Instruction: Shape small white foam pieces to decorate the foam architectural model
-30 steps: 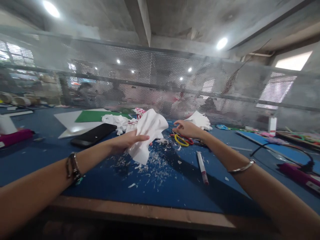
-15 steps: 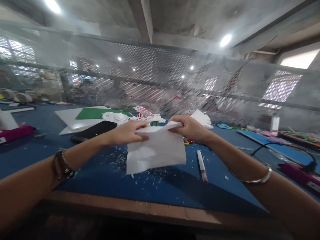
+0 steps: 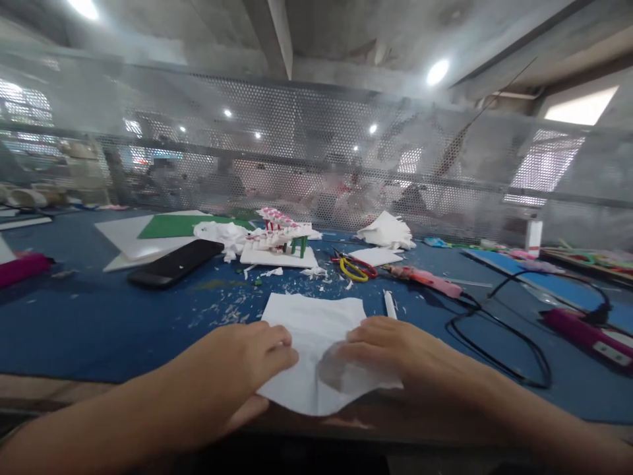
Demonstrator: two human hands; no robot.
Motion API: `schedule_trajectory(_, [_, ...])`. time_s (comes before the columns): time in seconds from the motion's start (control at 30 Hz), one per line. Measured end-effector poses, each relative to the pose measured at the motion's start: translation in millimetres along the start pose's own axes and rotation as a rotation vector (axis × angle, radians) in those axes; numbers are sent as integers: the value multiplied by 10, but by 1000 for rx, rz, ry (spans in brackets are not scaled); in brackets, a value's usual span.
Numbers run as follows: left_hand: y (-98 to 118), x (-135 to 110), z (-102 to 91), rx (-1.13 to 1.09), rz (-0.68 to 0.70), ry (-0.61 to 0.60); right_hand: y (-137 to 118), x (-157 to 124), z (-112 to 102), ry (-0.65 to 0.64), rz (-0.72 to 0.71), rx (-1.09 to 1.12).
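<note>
A creased white sheet of paper (image 3: pixel 311 323) lies at the table's front edge, its lower side bulging out over the edge. My left hand (image 3: pixel 252 363) grips its left side, fingers curled on top and the thumb partly hidden below. On the right side, my right hand (image 3: pixel 390 349) holds the sheet with bent fingers over it; they are slightly blurred and that thumb is hidden. A white pen (image 3: pixel 390 305) sticks out just beyond my right hand. Farther back stands a small pink, white and green paper model (image 3: pixel 284 232) on a white base.
Yellow-and-red handled scissors (image 3: pixel 353 269) and a pink corded tool (image 3: pixel 430 280) lie behind the sheet. To the left are a black phone (image 3: pixel 175 264) and a green sheet (image 3: pixel 173 225). Paper scraps litter the blue tabletop (image 3: pixel 198 349). A perforated metal screen (image 3: pixel 297 152) stands behind.
Both hands have brought the sheet down and toward me, from raised above the table to its front edge. The paper model, scissors and pink tool are now uncovered.
</note>
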State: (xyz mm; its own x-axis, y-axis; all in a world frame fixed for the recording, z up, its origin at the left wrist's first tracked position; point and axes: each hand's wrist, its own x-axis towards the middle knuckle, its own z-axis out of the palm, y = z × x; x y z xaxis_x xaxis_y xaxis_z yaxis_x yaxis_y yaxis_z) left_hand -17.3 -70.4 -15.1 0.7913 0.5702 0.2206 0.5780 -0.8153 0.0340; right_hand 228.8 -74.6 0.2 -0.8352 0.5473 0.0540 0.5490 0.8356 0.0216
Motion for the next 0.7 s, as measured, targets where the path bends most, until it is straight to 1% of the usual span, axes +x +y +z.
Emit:
schedule_trajectory(0.07, [-65, -2, -69, -129, -12, -92, -12, 9, -1, 5, 11, 28])
schedule_trajectory(0.17, [-211, 24, -160, -293, -37, -147, 25, 44, -12, 20, 50, 78])
schedule_trajectory(0.23, [-291, 56, -166, -358, -28, -146, 61, 72, -11, 51, 120, 102])
schedule_trajectory(0.3, [-340, 106, -136, -384, -72, -121, 97, 105, -13, 87, 250, 99])
schedule_trajectory(0.33, [-355, 139, -114, -374, -133, -112, 116, 124, -17, 102, 323, 91])
schedule_trajectory(0.4, [-371, 219, -70, -305, -313, -97, 157, 173, -29, 112, 457, 56])
schedule_trajectory(0.43, [-375, 262, -52, -250, -389, -70, 180, 201, -33, 107, 505, 27])
schedule_trajectory(0.47, [-377, 305, -37, -203, -425, -49, 202, 232, -35, 92, 539, -7])
schedule_trajectory(0.5, [-378, 345, -26, -160, -437, -31, 224, 264, -33, 68, 565, -45])
schedule_trajectory(0.6, [-368, 437, -11, -33, -412, -24, 278, 353, -5, -20, 618, -149])
schedule_trajectory(0.7, [-354, 477, -6, 90, -422, -27, 307, 411, 35, -52, 660, -196])
